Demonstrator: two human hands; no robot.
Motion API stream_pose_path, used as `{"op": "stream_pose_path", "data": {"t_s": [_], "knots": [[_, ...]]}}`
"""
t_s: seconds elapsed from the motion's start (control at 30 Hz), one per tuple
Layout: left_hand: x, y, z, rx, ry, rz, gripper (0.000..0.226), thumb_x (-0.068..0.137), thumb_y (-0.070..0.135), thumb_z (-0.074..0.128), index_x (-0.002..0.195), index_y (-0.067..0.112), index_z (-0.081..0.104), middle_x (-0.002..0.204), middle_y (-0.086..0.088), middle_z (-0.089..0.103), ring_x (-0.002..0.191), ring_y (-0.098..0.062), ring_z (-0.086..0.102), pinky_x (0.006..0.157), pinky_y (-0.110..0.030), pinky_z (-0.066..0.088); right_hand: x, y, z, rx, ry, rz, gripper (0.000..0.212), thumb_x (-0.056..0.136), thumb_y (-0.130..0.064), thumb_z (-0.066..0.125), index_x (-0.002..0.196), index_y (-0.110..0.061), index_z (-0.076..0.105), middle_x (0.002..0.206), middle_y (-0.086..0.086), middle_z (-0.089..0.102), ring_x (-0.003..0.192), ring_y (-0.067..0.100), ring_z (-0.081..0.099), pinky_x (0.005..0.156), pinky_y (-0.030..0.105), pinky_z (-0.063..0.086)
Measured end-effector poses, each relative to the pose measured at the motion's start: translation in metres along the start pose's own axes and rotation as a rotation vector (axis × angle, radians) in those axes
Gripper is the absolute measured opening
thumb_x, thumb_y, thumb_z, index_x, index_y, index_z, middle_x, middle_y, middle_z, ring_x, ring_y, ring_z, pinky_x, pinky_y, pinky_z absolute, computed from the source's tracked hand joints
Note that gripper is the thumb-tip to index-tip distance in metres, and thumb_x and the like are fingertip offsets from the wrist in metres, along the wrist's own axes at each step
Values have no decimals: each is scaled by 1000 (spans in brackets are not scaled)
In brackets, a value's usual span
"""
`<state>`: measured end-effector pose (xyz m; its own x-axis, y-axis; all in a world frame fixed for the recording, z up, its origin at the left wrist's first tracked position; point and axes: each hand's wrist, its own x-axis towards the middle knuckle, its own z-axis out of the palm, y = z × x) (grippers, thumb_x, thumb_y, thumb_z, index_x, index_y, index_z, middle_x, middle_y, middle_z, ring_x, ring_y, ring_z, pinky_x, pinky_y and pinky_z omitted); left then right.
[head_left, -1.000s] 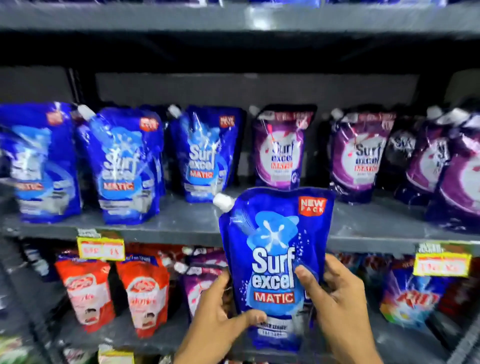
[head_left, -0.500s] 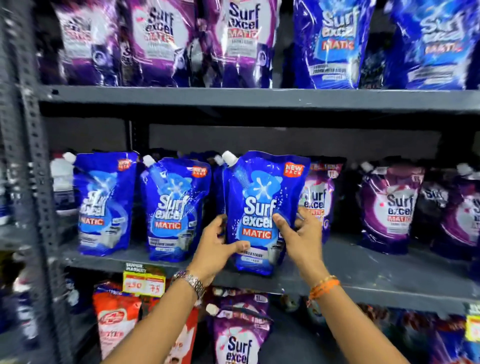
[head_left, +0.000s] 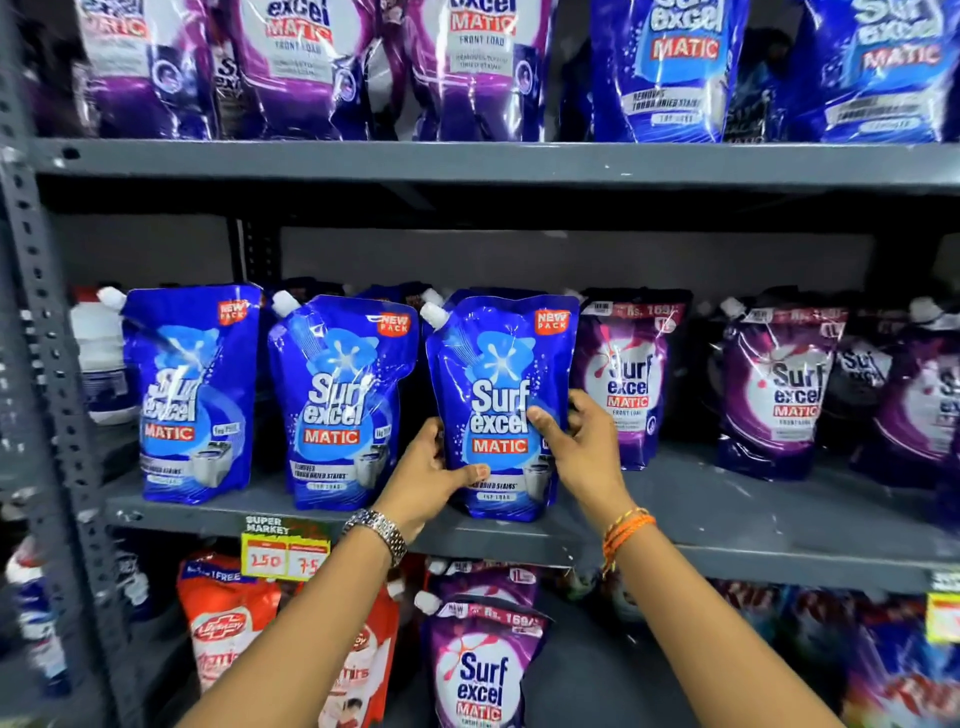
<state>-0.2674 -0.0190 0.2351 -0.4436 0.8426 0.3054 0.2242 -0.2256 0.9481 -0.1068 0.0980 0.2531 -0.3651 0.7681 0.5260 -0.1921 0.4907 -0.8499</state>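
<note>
A blue Surf Excel Matic detergent pouch (head_left: 498, 364) with a white spout stands upright on the middle grey shelf (head_left: 701, 499), third in a row of blue pouches. My left hand (head_left: 428, 475) grips its lower left side, thumb across the front. My right hand (head_left: 582, 441) grips its right edge, thumb on the front near the label. Two more blue pouches (head_left: 337, 400) stand to its left, apart from it.
Purple Surf Excel pouches (head_left: 628, 374) stand right of the held pouch, more fill the shelf above (head_left: 467, 161). Below sit red Lifebuoy refill packs (head_left: 223, 618), a purple pouch (head_left: 483, 670) and a yellow price tag (head_left: 284, 553). A perforated grey upright (head_left: 47, 364) runs down the left.
Both hands carried the blue pouch up from below shelf level onto the middle shelf, then back into line with the other blue pouches. The view tilted upward.
</note>
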Motion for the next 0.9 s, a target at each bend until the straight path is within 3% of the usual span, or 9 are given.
{"op": "stream_pose_path", "data": {"t_s": [0.1,0.17,0.27,0.4,0.5,0.57,0.73,0.83,0.9], "knots": [[-7,6,-2,59,6,-1,62,79,0,78,125,25,45,132,-5,62,107,-8,65,81,-22,59,-6,-8,-4,-19,-10,36,70,71,-61,72,127,-21,57,120,3,76,103,20,76,88,49,64],[-20,7,-3,145,64,33,81,76,5,81,142,19,36,132,-4,58,113,-13,61,94,-27,53,-19,-13,-13,-72,36,29,76,75,-61,71,137,-21,51,129,2,69,111,17,70,92,38,61],[-54,-3,-9,203,221,172,81,69,12,88,136,27,45,123,8,63,115,-6,62,98,-18,48,-57,-15,-29,-97,197,-105,41,90,-47,71,125,-36,55,120,-13,71,104,4,68,79,10,53],[-118,-56,-9,149,355,278,65,68,4,87,117,35,57,106,8,71,101,-8,71,88,-15,54,-140,13,-31,-13,358,-230,17,94,-39,66,109,-39,59,106,-12,73,94,3,68,78,9,51],[-147,-137,-4,177,363,120,64,67,-2,86,107,40,60,98,6,71,95,-12,71,86,-18,56,-189,77,-20,-17,287,-37,12,95,-31,68,103,-35,60,98,-10,72,86,2,66,76,12,51],[-151,-166,-2,207,363,25,70,64,-5,87,107,41,56,99,9,68,100,-14,69,91,-20,55,-196,99,-16,-36,274,32,22,95,-19,70,104,-36,58,97,-10,70,85,7,64,73,11,51],[-151,-249,7,269,149,-278,98,61,-1,91,142,7,36,145,-11,45,135,-27,45,108,-30,38,-202,176,-4,-138,-17,419,45,99,-19,65,140,-15,46,141,6,53,124,18,53,85,0,46],[-145,-278,8,275,42,-315,113,59,1,92,149,1,25,153,-9,36,137,-15,36,106,-11,34,-202,195,2,-145,-123,482,53,103,-18,58,150,-9,36,145,-2,45,138,14,44,107,21,44],[-135,-289,7,302,-22,-300,109,56,11,96,145,7,33,147,-4,45,132,-11,43,103,-11,42,-196,205,7,-120,-188,467,42,104,-17,55,144,-11,42,137,-10,54,128,-1,53,107,24,46]]}}
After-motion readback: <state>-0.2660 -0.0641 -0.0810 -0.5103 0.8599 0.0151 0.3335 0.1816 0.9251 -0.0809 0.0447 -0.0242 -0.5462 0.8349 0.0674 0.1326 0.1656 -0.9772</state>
